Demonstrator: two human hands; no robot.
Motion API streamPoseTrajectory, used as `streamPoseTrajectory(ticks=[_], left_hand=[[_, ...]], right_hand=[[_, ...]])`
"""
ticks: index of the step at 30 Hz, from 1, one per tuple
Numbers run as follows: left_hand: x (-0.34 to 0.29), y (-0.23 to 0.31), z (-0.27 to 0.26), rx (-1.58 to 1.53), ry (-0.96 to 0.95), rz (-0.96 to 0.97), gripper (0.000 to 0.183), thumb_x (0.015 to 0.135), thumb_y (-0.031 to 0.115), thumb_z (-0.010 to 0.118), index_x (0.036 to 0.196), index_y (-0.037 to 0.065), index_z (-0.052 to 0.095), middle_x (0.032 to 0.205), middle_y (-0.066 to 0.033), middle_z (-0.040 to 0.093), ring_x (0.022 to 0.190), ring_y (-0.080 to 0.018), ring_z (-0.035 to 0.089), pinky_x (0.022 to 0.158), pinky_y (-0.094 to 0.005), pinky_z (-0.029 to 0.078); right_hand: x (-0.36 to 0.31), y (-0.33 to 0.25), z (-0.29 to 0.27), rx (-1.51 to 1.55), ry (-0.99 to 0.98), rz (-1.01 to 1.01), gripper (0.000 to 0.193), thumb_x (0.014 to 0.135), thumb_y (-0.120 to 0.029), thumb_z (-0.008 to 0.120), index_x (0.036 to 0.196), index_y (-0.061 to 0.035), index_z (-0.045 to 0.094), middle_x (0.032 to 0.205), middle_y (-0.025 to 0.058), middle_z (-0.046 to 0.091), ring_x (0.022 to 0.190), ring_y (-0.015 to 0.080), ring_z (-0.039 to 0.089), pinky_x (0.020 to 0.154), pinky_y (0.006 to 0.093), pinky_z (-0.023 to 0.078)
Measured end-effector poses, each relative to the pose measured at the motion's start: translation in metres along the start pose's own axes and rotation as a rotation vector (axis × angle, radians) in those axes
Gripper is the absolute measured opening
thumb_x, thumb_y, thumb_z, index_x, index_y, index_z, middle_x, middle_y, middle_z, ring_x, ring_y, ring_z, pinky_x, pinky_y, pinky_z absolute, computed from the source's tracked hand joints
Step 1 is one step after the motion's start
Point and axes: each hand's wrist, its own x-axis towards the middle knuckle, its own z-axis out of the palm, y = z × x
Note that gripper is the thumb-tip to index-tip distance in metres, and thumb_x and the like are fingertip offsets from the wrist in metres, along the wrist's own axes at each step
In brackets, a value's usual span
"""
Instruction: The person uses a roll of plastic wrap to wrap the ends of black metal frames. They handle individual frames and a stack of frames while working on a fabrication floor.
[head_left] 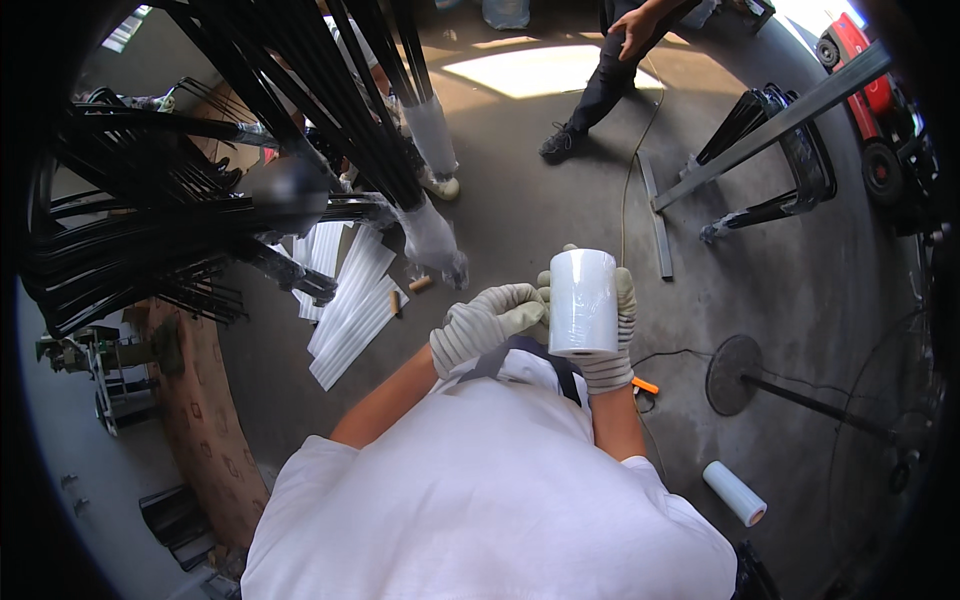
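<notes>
In front of my chest, a roll of glossy whitish plastic film (583, 300) stands roughly upright. My right hand (608, 374), in a ribbed pale work glove, is wrapped round it from the right and behind, with fingertips showing past its edges. At the roll's left side is my left hand (478, 328), gloved the same way. Its fingers are bent and pressed together close to the film. Whatever the left fingers pinch, if anything, is too small to make out.
Bundled black metal tubes (350, 110), film round their ends, crowd the left. White strips (350, 300) and cardboard cores (419, 283) lie on the floor. Rightward are a round-based stand (733, 375), another film roll (735, 493), a metal bar (770, 125) and a cord (626, 190). A person's leg (592, 95) stands ahead.
</notes>
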Motion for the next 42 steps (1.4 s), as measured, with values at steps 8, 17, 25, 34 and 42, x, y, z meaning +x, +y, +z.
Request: streamPoseTrajectory(ticks=[8, 17, 25, 34, 42], left_hand=[[0.004, -0.003, -0.008, -0.030, -0.057, -0.012, 0.020, 0.084, 0.024, 0.055, 0.088, 0.005, 0.056, 0.087, -0.0059, 0.061, 0.081, -0.0136, 0.059, 0.077, -0.0268, 0.046], [0.014, -0.008, -0.018, -0.046, 0.056, 0.092, 0.018, 0.085, 0.022, 0.054, 0.087, 0.004, 0.058, 0.084, -0.0040, 0.061, 0.074, -0.0110, 0.058, 0.073, -0.0248, 0.045], [-0.020, -0.039, -0.129, -0.290, 0.950, 0.379, 0.013, 0.083, 0.017, 0.054, 0.080, 0.007, 0.061, 0.060, 0.0008, 0.056, 0.046, -0.0071, 0.049, 0.042, -0.0210, 0.040], [0.007, -0.022, -0.169, -0.214, 0.930, 0.489, 0.025, 0.084, 0.005, 0.051, 0.108, 0.010, 0.054, 0.099, -0.0013, 0.058, 0.081, -0.0081, 0.056, 0.070, -0.0203, 0.046], [0.106, -0.012, -0.281, -0.617, 0.542, 0.483, 0.030, 0.085, 0.019, 0.052, 0.113, 0.005, 0.048, 0.093, -0.0094, 0.060, 0.083, -0.0215, 0.059, 0.067, -0.0346, 0.051]], right_hand=[[0.008, -0.007, -0.008, 0.294, -0.182, 0.196, 0.072, 0.074, -0.053, 0.058, 0.118, 0.0004, 0.041, 0.104, 0.0226, 0.050, 0.085, 0.0293, 0.053, 0.068, 0.0372, 0.050], [0.011, -0.014, -0.011, 0.130, -0.099, 0.209, 0.070, 0.073, -0.053, 0.059, 0.117, -0.0009, 0.042, 0.101, 0.0192, 0.049, 0.085, 0.0294, 0.052, 0.068, 0.0360, 0.050], [0.016, -0.013, -0.002, 0.183, -0.135, 0.271, 0.064, 0.072, -0.047, 0.063, 0.118, -0.0072, 0.042, 0.100, 0.0165, 0.048, 0.085, 0.0280, 0.050, 0.072, 0.0361, 0.047], [0.033, -0.001, 0.008, -0.132, -0.087, 0.225, 0.071, 0.071, -0.051, 0.062, 0.122, -0.0059, 0.040, 0.100, 0.0189, 0.050, 0.084, 0.0285, 0.051, 0.073, 0.0397, 0.046], [0.046, 0.011, 0.003, -0.173, -0.017, 0.127, 0.070, 0.073, -0.050, 0.060, 0.122, -0.0034, 0.040, 0.101, 0.0210, 0.054, 0.083, 0.0322, 0.058, 0.071, 0.0414, 0.050]])
